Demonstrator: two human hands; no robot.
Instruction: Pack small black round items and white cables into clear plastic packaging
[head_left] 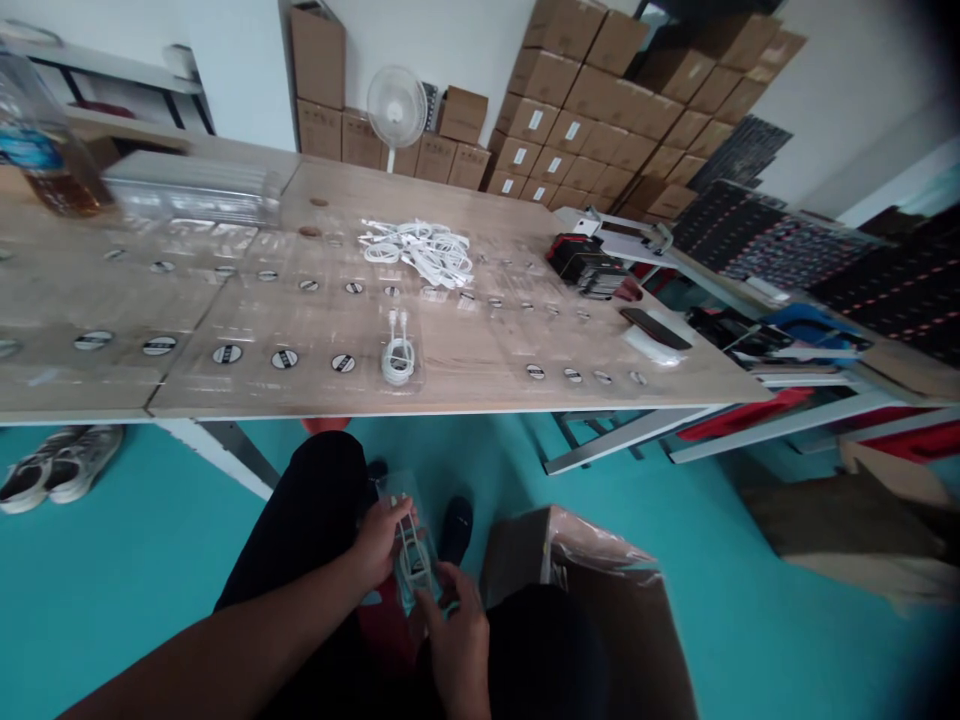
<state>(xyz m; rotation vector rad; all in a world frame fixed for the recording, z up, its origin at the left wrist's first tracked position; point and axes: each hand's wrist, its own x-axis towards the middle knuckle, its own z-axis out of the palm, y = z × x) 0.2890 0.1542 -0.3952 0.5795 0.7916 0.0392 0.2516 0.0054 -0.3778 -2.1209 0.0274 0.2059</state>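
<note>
Wood-look desk (472, 365), visible seam crossing its left part, standing on teal floor (165, 580). Left to right: sneakers (71, 465) on floor under near edge; bottle (45, 150) with brown liquid toward far left corner, stack of clear plastic (191, 190) just right of it. Flat clear packs with oval labels (227, 354) in rows parallel to near edge. White coiled cable (398, 360) on a pack by near edge, both ends toward far edge. Loose white cable pile (420, 252) nearer far edge. Beyond far edge: white fan (397, 105), cardboard boxes (562, 130) stacked at the wall. Dark stack (589, 268) and dark flat item (655, 328) by right edge. Open carton (514, 560) on floor, beside the lap.

Held white cable (412, 545) in clear pack (409, 570): over the lap, below near edge mid-length. Long axis roughly square to near edge, far end leaning slightly left, cable ends pointing at desk. Hands: left hand (384, 540) pinches pack and cable at far end, thumb on top; right hand (457, 630) has curled fingers at near end, can't tell if it's gripping
</note>
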